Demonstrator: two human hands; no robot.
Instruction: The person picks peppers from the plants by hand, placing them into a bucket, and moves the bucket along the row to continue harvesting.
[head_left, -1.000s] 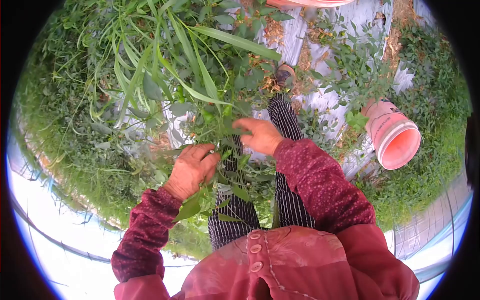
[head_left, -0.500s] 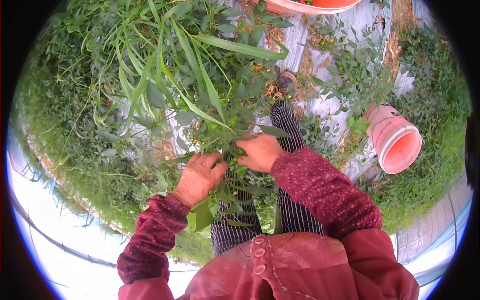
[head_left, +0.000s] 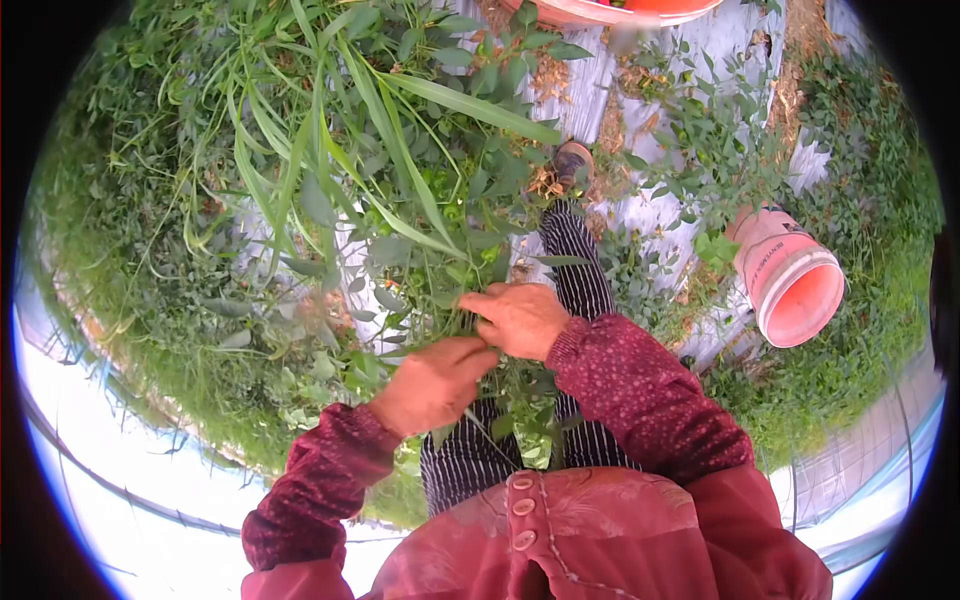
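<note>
Both of my hands meet over a leafy green plant (head_left: 470, 240) in front of my striped trousers. My left hand (head_left: 436, 384) is closed, its fingertips pinched among stems at the plant's lower part. Touching it from the right and slightly higher, my right hand (head_left: 518, 318) is closed too, with thumb and forefinger at the stems. What lies between the fingers of either hand is hidden or too small to name. Long grass-like blades (head_left: 400, 165) rise above the hands.
A pink bucket (head_left: 775, 262) lies tilted at the right, its opening toward me. At the top edge is an orange-red tub (head_left: 620, 14) with small red and green items. Pale plastic sheeting (head_left: 590, 85) covers the ground between plant rows. My shoe (head_left: 572, 163) stands ahead.
My left hand has moved right and slightly down, and its fingers have closed. My right hand has shifted slightly down. The hands are now touching, and the leaves around them have moved.
</note>
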